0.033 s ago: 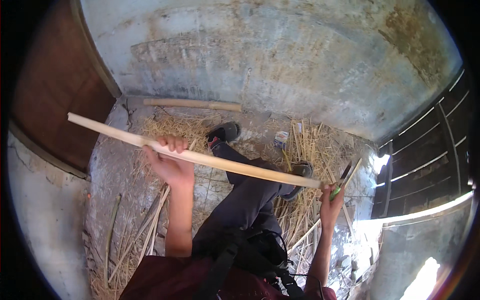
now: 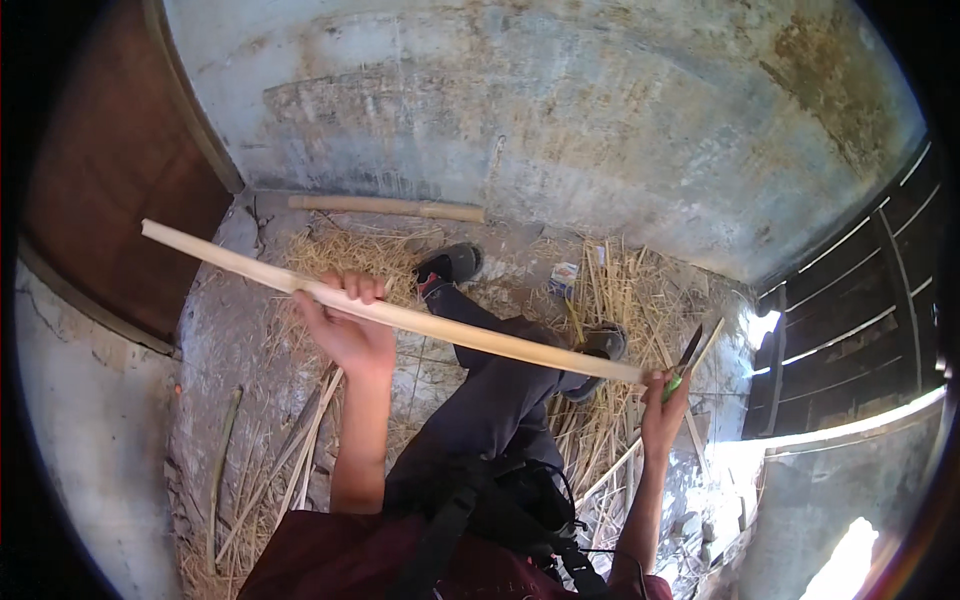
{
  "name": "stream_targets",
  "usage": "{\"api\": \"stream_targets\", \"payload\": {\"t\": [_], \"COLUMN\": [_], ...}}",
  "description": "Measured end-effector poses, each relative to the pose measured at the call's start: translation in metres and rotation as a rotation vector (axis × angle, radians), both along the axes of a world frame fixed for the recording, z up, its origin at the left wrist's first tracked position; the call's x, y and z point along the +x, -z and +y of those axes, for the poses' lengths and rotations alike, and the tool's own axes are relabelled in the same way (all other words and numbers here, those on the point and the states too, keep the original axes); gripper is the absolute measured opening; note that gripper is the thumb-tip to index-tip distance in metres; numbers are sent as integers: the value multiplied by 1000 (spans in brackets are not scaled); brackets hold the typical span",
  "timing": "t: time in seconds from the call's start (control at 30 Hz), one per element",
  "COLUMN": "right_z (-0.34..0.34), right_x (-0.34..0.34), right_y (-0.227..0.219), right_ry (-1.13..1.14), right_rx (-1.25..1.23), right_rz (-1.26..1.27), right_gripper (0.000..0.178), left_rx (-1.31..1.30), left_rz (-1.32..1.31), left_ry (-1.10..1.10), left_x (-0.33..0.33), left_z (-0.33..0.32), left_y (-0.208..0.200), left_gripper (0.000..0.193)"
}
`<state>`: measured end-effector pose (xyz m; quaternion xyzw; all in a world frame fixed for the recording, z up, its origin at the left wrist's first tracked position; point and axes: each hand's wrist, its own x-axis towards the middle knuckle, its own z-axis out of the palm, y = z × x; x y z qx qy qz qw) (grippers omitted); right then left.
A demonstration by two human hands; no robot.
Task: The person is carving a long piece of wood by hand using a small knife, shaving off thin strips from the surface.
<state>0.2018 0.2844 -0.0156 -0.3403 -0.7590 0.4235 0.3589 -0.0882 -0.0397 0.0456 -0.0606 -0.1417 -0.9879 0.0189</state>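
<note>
Two hands are gripping things above the person's outstretched legs. The left hand (image 2: 345,325) is curling its fingers (image 2: 358,288) over a long pale stick (image 2: 400,318), holding it from beneath near its middle. The stick is slanting from well beyond the left hand down to the right hand (image 2: 663,410), where its lower end is touching the fist. The right hand is clenching a knife with a green handle (image 2: 682,368), its dark blade pointing up and away. Below both hands, dark trousers (image 2: 500,400) are stretching toward two grey sandals (image 2: 455,263). Straw (image 2: 610,290) is lying around the feet on the concrete floor (image 2: 225,320). Beyond the left hand, a thick pole (image 2: 385,207) is lying against the wall (image 2: 560,110).
</note>
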Motion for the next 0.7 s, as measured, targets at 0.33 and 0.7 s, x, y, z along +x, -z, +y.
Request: {"api": "stream_targets", "payload": {"t": [0.33, 0.7], "right_z": [-5, -13], "right_x": [-10, -11], "right_y": [20, 73], "right_ry": [-250, -316], "right_rx": [375, 158], "right_rz": [-338, -371], "right_gripper": [24, 24], "left_rx": [-17, -83], "left_rz": [-127, -173], "left_ry": [169, 263], "left_x": [19, 19], "left_z": [27, 33], "left_y": [62, 98], "left_gripper": [58, 61]}}
